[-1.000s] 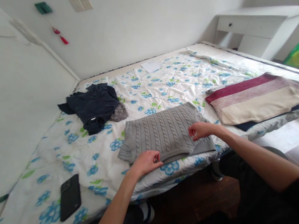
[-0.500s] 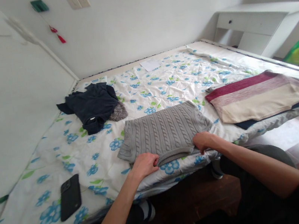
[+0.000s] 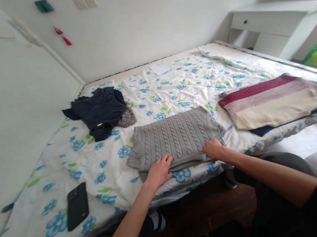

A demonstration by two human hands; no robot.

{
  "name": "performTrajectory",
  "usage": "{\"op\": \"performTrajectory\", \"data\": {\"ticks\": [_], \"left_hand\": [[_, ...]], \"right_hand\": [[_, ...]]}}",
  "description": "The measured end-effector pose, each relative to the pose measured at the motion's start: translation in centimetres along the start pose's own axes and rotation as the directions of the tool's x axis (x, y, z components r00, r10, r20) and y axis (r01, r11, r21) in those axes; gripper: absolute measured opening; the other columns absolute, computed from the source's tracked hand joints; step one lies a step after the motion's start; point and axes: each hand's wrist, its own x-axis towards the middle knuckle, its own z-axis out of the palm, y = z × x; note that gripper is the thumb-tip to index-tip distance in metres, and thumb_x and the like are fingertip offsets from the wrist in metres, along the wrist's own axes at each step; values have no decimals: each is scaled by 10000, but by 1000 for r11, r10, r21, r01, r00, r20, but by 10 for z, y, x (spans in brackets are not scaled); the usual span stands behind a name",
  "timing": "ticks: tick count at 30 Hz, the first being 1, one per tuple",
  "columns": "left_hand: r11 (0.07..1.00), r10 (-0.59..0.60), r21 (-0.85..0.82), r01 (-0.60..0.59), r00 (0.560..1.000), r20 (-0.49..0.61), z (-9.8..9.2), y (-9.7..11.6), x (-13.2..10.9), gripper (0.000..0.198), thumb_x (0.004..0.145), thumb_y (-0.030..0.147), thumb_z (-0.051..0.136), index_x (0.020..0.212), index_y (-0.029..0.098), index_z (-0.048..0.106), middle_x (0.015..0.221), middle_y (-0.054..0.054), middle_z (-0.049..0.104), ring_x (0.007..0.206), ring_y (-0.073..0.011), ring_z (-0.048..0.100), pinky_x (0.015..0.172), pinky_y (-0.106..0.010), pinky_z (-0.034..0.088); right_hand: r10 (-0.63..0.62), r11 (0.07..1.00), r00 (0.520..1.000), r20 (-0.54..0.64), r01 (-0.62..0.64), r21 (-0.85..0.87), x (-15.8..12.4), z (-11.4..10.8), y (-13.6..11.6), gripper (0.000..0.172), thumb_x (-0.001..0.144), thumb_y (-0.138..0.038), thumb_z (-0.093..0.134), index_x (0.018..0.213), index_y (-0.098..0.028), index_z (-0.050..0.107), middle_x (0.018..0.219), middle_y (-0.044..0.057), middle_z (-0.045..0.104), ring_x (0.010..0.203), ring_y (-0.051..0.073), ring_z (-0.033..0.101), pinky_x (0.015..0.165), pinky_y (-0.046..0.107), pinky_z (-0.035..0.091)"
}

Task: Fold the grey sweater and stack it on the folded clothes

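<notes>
A grey cable-knit sweater [image 3: 175, 138] lies folded near the front edge of the bed [image 3: 63, 165]. My left hand [image 3: 158, 170] rests on its near left hem with the fingers laid out flat on the knit. At the near right hem, my right hand [image 3: 213, 149] has its fingers curled into the fabric, pinching the edge. Both forearms reach in from below.
A striped maroon, pink and cream folded garment [image 3: 273, 102] lies to the right on a dark one. A crumpled navy garment [image 3: 100, 111] sits at the back left, a black phone [image 3: 76, 205] at the front left, a white paper [image 3: 160, 68] far back. A white desk [image 3: 276, 23] stands right.
The sweater's near part was folded back, making it shorter. My right hand came down from the middle of the sweater to the hem. My left hand went from a pinch to lying flat.
</notes>
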Motion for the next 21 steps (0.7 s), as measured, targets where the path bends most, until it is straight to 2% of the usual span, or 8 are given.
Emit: {"op": "performTrajectory", "data": {"ticks": [4, 6, 9, 13, 16, 18, 21], "left_hand": [[998, 29, -54, -27, 999, 38, -5, -5, 2, 339, 898, 137, 673, 1207, 277, 685, 1239, -94, 756, 1147, -301, 760, 958, -383, 568], [994, 63, -95, -58, 996, 57, -7, -4, 3, 298, 898, 144, 668, 1165, 272, 699, 1217, -86, 765, 1113, -292, 762, 947, -372, 563], [981, 127, -161, -113, 989, 75, -8, 0, 3, 260, 900, 171, 681, 1139, 270, 711, 1193, -76, 779, 1080, -280, 761, 916, -353, 547], [963, 158, -234, -134, 984, 85, -7, 1, 2, 207, 902, 280, 745, 1108, 266, 719, 1170, -66, 779, 1045, -273, 748, 857, -338, 526], [942, 158, -313, -123, 983, 89, -9, -7, 3, 243, 929, 428, 786, 1093, 263, 716, 1135, -52, 776, 1025, -263, 735, 849, -326, 514], [940, 148, -322, -114, 985, 83, -11, -11, 3, 245, 934, 429, 780, 1098, 261, 709, 1140, -50, 774, 1024, -259, 727, 845, -321, 504], [950, 137, -293, -110, 988, 74, -12, -11, 4, 211, 919, 342, 751, 1107, 264, 697, 1151, -45, 771, 1016, -249, 717, 831, -311, 488]], "right_hand": [[38, 998, 997, -60, -35, 61, 5, 10, 4, 411, 707, -141, 1033, 1102, -181, 927, 1204, 238, 872, 1194, 461, 839, 1032, 519, 697], [106, 993, 994, -23, -104, 62, 7, 12, 12, 396, 694, -196, 1043, 1073, -182, 929, 1161, 226, 882, 1141, 442, 858, 965, 498, 714], [162, 985, 985, 51, -164, 49, 9, 14, 28, 324, 626, -264, 1056, 921, -236, 926, 1002, 143, 898, 1027, 393, 879, 876, 453, 716], [15, 999, 987, 163, -23, 45, 10, 9, 44, 152, 663, -249, 982, 670, -237, 831, 754, 41, 829, 902, 313, 864, 841, 360, 674], [-114, 978, 959, 258, 62, 199, 8, -3, 53, 291, 774, -433, 941, 641, -219, 796, 720, 20, 791, 832, 262, 825, 767, 292, 611], [-198, 946, 957, 214, 129, 298, 5, -13, 56, 342, 816, -535, 923, 729, -217, 831, 777, 22, 808, 834, 245, 802, 734, 271, 560], [-275, 913, 961, 43, 247, 325, 1, -22, 49, 352, 857, -562, 923, 924, -221, 868, 941, 33, 851, 900, 238, 791, 734, 261, 508]]}}
